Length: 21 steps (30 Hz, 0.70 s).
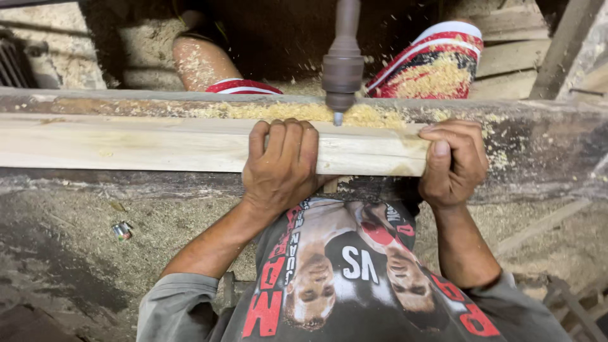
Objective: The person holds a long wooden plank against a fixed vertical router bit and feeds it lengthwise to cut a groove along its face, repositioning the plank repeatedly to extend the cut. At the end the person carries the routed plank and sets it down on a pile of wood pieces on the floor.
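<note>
Pale wood, a long squared plank (190, 144), lies across the bench (538, 139) with its long axis running left to right, directly ahead of both hands. The left hand (280, 166) curls its fingers over the plank's top near the middle; the right hand (453, 161) clamps the plank's right end, thumb on top. Just beyond the plank, between the 2 hands and nearer the left, a vertical spindle (342, 63) points its bit down at the far edge. Sawdust (304, 112) heaps along that edge. Another person's dusty legs (437, 66) stand past the bench.
</note>
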Motion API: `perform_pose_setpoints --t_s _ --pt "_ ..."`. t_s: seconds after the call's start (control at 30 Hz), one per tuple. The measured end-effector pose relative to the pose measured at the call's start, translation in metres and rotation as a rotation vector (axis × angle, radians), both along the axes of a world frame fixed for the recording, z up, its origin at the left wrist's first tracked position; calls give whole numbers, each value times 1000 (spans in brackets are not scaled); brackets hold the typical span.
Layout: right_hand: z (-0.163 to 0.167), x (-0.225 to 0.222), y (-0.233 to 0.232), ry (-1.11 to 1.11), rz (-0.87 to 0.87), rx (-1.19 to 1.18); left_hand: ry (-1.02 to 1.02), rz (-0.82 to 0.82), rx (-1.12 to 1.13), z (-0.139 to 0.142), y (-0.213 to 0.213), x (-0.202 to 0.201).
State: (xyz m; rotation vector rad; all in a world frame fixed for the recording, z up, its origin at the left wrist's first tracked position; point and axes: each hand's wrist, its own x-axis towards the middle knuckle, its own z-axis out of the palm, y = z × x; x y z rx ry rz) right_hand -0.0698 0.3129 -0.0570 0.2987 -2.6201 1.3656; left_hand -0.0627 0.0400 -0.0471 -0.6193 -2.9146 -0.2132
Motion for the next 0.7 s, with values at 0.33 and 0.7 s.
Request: perform_pose_setpoints --t_s 0.33,0.7 --pt "-24 -4 -85 48 -48 -95 1 70 -31 2 -79 1" --pt "-17 -9 -43 75 -24 -39 29 -53 -34 -6 -52 -3"
